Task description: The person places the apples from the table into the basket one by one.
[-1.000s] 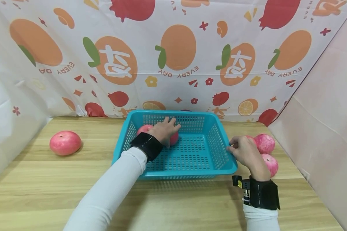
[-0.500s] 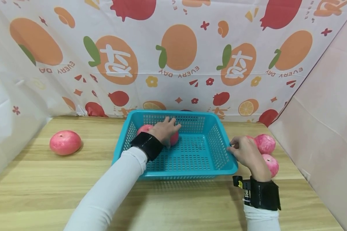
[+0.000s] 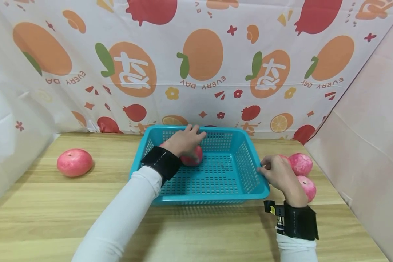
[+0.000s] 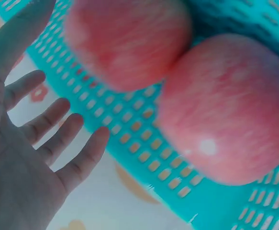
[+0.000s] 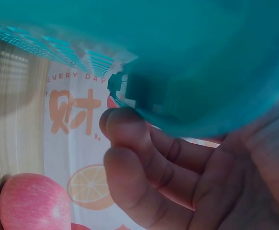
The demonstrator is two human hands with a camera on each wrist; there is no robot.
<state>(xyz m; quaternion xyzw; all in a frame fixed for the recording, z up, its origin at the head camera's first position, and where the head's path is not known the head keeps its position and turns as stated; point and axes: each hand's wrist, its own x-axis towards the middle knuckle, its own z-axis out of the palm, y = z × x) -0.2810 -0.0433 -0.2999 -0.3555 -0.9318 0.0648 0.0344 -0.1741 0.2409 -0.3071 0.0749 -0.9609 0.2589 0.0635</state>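
Inside the blue-green plastic basket two pink-red apples sit side by side, plain in the left wrist view as a near apple and a far apple. Over them hovers my left hand, fingers spread and apart from the fruit in the left wrist view. It hides most of the left apple in the head view, while the right apple shows below the fingers. My right hand grips the basket's right rim, its curled fingers against the edge in the right wrist view.
A lone apple lies on the wooden table to the left. Several more, including one apple, cluster behind my right hand. A fruit-print cloth hangs behind the basket, and a pale wall bounds the right.
My left hand has lifted slightly and drawn back to the left, uncovering more of the right apple. The right hand and the basket stay where they were.
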